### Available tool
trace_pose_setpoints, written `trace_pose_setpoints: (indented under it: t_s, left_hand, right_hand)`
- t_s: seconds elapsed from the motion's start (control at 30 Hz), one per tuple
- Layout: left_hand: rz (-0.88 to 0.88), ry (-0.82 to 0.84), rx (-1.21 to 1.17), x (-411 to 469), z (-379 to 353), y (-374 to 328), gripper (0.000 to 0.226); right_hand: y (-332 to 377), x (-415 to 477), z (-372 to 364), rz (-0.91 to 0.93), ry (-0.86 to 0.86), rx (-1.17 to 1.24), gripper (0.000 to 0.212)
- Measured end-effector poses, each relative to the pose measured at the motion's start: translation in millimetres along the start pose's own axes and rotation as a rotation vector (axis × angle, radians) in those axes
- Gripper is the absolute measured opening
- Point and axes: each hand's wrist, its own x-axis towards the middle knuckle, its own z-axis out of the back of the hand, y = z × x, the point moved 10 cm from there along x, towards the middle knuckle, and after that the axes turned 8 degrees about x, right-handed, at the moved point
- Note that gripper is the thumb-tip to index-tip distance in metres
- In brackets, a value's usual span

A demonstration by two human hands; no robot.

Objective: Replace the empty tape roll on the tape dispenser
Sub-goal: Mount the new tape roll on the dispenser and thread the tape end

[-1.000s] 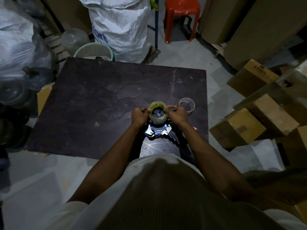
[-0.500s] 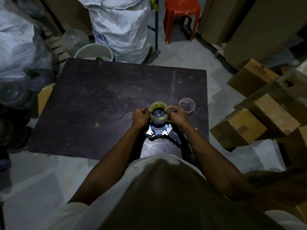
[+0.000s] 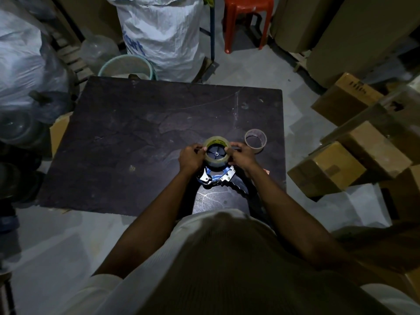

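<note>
A full roll of clear tape (image 3: 216, 153) sits on the black hub of the tape dispenser (image 3: 217, 177), which lies on the dark table (image 3: 136, 144) near its front edge. The dispenser has a blue and metal frame and a dark handle pointing toward me. My left hand (image 3: 190, 158) grips the roll's left side and my right hand (image 3: 242, 155) grips its right side, fingers curled round the rim. The empty tape core (image 3: 255, 140), a thin clear ring, lies on the table just right of my right hand.
Cardboard boxes (image 3: 327, 169) are stacked right of the table. Behind it stand a white sack (image 3: 161, 35), a pale green bucket (image 3: 127, 67) and a red plastic stool (image 3: 246, 17). Plastic bags and jars crowd the left side.
Both hands stay on the tape roll over the dispenser hub; the roll sits slightly lower on the hub. The empty core has not moved.
</note>
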Motion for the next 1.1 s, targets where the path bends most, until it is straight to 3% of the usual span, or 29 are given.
trace_pose_setpoints:
  t_s: [0.23, 0.4, 0.53, 0.83, 1.03, 1.1]
  left_hand:
    - [0.051, 0.047, -0.039, 8.6, -11.9, 16.3, 0.049]
    - [0.066, 0.060, -0.021, 11.9, -15.9, 19.2, 0.041]
    - [0.058, 0.067, -0.019, 14.7, -20.0, 25.5, 0.049]
    - [0.111, 0.100, 0.048, 0.3, -15.4, 20.0, 0.034]
    - [0.218, 0.099, 0.021, 5.5, -22.7, 42.8, 0.058]
    - [0.210, 0.091, 0.063, 2.8, -19.9, 38.3, 0.059]
  right_hand:
    - [-6.0, 5.6, -0.4, -0.015, -0.002, 0.001, 0.025]
    - [-7.3, 6.0, -0.1, -0.026, -0.006, 0.006, 0.018]
    - [-11.0, 7.5, -0.4, -0.037, -0.003, 0.009, 0.015]
    - [-23.7, 22.5, 8.8, 0.012, -0.055, -0.187, 0.035]
    - [-49.2, 42.8, 14.5, -0.036, -0.026, -0.173, 0.028]
    - [-53.0, 46.9, 16.6, -0.028, -0.033, -0.203, 0.042]
